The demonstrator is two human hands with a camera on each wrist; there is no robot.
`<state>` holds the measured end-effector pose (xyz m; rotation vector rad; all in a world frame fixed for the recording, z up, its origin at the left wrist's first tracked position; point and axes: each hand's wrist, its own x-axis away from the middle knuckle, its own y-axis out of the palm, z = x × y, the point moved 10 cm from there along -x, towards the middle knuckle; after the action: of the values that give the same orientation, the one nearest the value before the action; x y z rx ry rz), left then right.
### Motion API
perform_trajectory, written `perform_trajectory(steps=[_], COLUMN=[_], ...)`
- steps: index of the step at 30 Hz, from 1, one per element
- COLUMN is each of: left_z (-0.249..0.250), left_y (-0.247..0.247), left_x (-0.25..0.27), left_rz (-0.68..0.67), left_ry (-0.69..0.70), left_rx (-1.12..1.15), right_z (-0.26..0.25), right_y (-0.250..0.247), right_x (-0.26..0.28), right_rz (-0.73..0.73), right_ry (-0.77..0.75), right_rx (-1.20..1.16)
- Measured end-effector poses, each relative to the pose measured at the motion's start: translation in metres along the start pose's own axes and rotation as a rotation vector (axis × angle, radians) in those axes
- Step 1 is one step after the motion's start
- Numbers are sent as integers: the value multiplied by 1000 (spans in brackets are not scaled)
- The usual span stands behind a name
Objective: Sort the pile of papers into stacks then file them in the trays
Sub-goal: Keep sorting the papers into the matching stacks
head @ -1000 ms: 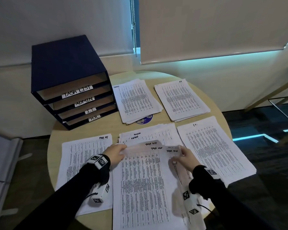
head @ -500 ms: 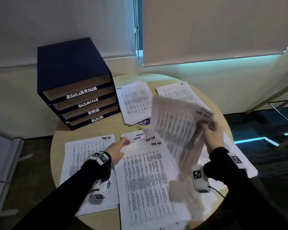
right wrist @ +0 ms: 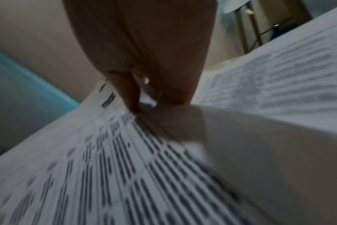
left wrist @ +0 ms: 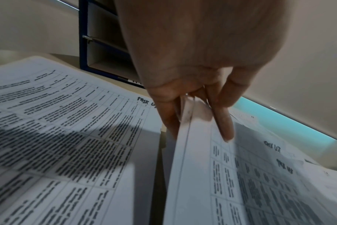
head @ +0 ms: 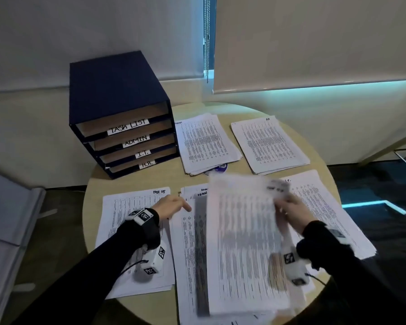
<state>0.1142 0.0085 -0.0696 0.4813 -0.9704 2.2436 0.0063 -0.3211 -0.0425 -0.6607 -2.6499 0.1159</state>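
Right now the right hand point(head: 288, 211) pinches a blurred sheet point(head: 244, 242) by its top corner, above the pile point(head: 188, 254) at the near edge of the round table point(head: 92, 198). Left hand point(head: 171, 205) lies flat, fingers straight, touching the pile's edge. Four stacks ring them. Trays point(head: 117, 109) stand far left, by drawn blinds point(head: 314, 43).

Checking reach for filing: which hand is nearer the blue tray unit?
Left. The left hand rests at the central pile's left edge, just in front of the tray unit; the right hand pinches a lifted sheet farther right.
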Motion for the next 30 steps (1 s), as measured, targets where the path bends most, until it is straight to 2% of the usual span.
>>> perform_trajectory(steps=[3,7,10,13,18,22,27,30], left_z=[6,14,26,26,34,30,25,21], left_y=[5,13,12,7,8,4,1,0], left_x=[0,-1,-1,-3,-9,-12,-16,-20], left_rz=[-62,-119,-107,-72,-34,34,93,138], left_ry=[-19,-24,34,66,120,108,93,105], left_rx=[73,-20,-101,-84,-103,-133,23,-28], right_z=[41,39,34,35,45,57,64,69], right_y=[50,90,100,103,99,87,64,51], right_x=[5,13,6,2,5,12,27,33], right_rz=[-217,-301,-279,-283,-243,-140,19,69], right_ry=[85,73,35,10,55,55,3,-7], right_rx=[132,167,228,326,306,307,415,443])
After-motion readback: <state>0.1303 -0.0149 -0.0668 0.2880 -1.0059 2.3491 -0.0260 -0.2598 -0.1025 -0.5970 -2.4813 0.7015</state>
